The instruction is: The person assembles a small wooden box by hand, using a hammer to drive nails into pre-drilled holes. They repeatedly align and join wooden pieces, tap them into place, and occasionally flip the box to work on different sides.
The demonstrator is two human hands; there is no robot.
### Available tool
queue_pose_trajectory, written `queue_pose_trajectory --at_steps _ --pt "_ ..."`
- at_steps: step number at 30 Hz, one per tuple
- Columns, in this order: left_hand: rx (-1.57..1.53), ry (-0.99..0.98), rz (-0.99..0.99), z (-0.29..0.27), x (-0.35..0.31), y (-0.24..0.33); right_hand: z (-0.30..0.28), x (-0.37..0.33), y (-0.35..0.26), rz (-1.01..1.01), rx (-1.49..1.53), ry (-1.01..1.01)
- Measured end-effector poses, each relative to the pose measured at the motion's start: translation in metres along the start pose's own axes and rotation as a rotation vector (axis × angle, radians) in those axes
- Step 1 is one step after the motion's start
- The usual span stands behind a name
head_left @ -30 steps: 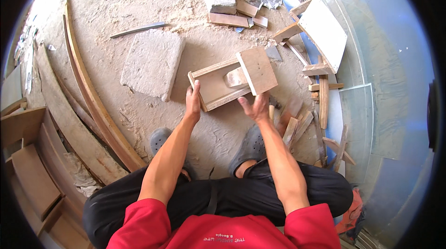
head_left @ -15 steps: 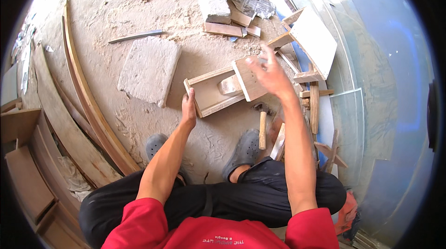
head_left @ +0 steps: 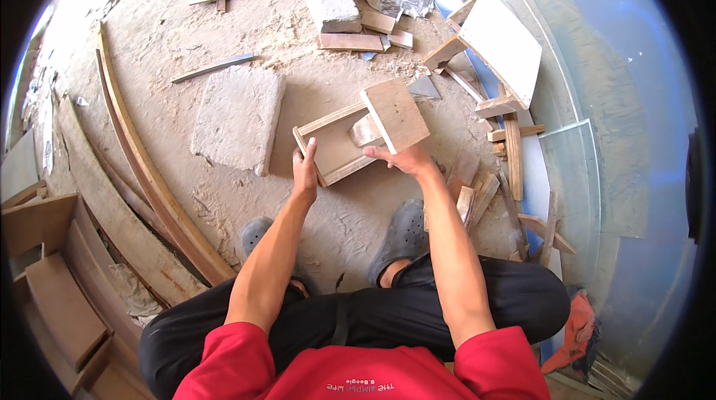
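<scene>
- Right hand (head_left: 406,159) now brought down from above the square board (head_left: 399,113) to its near edge; half a second ago it was raised over the board's face.
- Thumb laid out toward the near rail of the wooden box (head_left: 347,169); fingers partly hidden by the board, so whether they are closed on it cannot be told.
- Left hand (head_left: 305,172) kept at the box's left end; end piece gripped, thumb on the inner side.
- Meaning, as judged: box attended to from both ends again, so better steadied than by one hand.
- Box located ahead of the shoes (head_left: 397,234), right of the concrete slab (head_left: 239,118); whether it is rested on the floor or lifted slightly cannot be told.
- Board seated across the box's right end; pale block (head_left: 364,131) seen partly beneath it.
</scene>
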State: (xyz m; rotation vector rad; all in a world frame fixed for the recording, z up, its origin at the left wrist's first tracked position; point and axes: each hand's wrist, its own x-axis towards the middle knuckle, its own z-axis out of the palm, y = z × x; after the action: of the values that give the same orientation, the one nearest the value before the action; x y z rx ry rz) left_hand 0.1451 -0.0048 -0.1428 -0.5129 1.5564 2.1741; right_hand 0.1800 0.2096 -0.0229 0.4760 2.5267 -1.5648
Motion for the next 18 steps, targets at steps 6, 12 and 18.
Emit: queue_pose_trajectory --at_steps 6,12,18 --pt "0.027 0.008 0.035 -0.001 -0.003 0.007 0.018 0.012 0.003 0.035 0.256 0.060" --pt "0.034 0.010 0.022 0.006 -0.006 0.009 0.008 0.025 0.030 0.030 0.202 -0.008" --pt "0.020 -0.017 0.004 -0.008 0.008 -0.003 0.018 0.022 -0.004 -0.239 -0.091 0.138"
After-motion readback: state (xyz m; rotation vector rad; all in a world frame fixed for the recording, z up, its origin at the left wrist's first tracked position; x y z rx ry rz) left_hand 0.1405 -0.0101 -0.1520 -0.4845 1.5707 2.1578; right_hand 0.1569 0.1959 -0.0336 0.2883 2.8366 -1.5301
